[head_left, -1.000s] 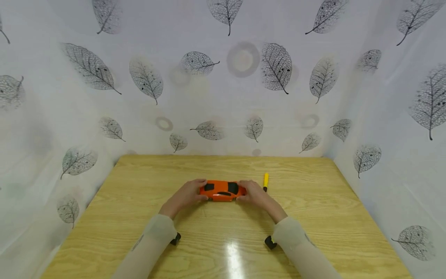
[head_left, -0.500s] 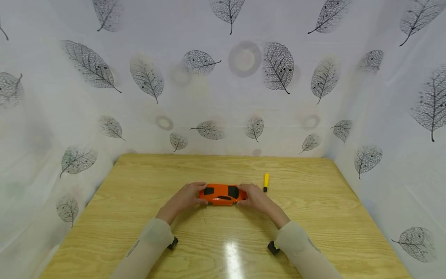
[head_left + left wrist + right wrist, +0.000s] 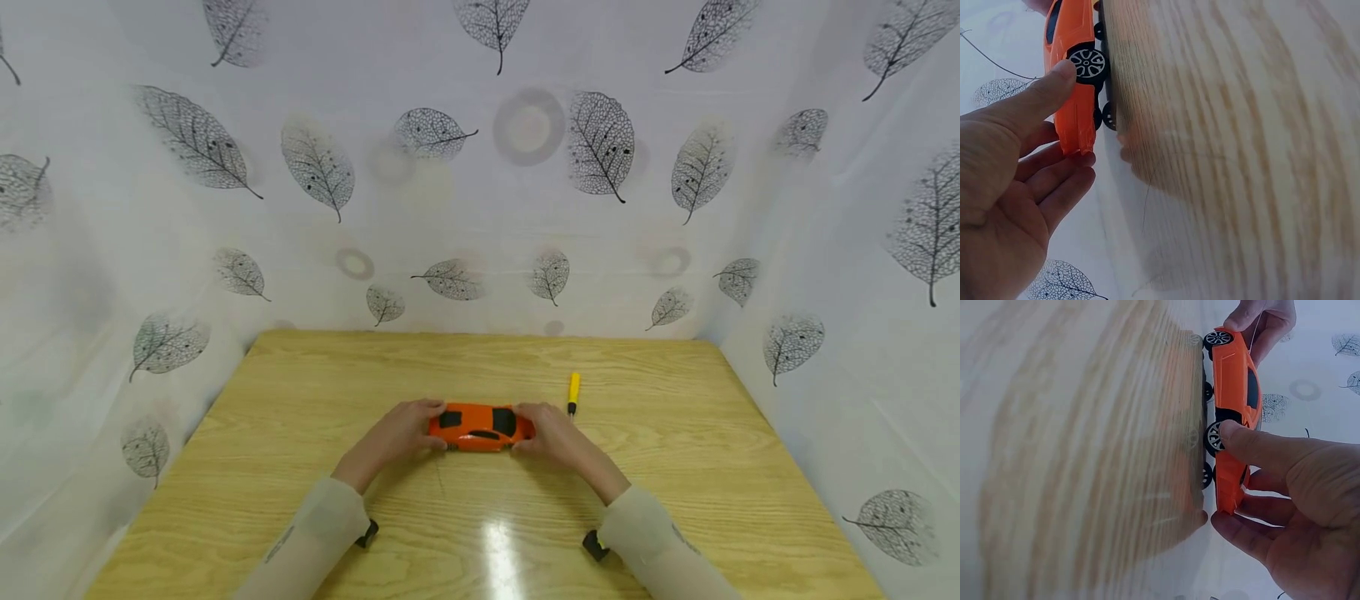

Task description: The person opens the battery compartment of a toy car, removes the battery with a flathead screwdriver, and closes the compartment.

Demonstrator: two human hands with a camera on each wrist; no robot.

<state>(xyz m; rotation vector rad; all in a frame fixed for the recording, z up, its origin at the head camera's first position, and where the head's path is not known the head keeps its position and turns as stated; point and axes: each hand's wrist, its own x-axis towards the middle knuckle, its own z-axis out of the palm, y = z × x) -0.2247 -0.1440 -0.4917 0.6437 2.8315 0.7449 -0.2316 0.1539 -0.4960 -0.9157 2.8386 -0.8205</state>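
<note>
An orange toy car (image 3: 474,427) with black windows lies sideways between my two hands, close over the wooden table. My left hand (image 3: 401,432) grips its left end, thumb on the near side by a wheel and fingers around the far side. At the other end my right hand (image 3: 551,433) holds it the same way. The left wrist view shows the car's silver-spoked wheel (image 3: 1089,63) under the left thumb. In the right wrist view, the right thumb presses beside a front wheel (image 3: 1214,437), fingertips at the car's end.
Behind the right hand, a screwdriver (image 3: 573,392) with a yellow and black handle lies on the wooden table (image 3: 300,375). A white curtain (image 3: 465,208) printed with dark leaves hangs around the table's back and sides. Small black devices sit at both wrists.
Both hands have brought the orange toy car slightly toward the person, keeping their grip at its two ends. The screwdriver has stayed in place, with more of its shaft end showing.
</note>
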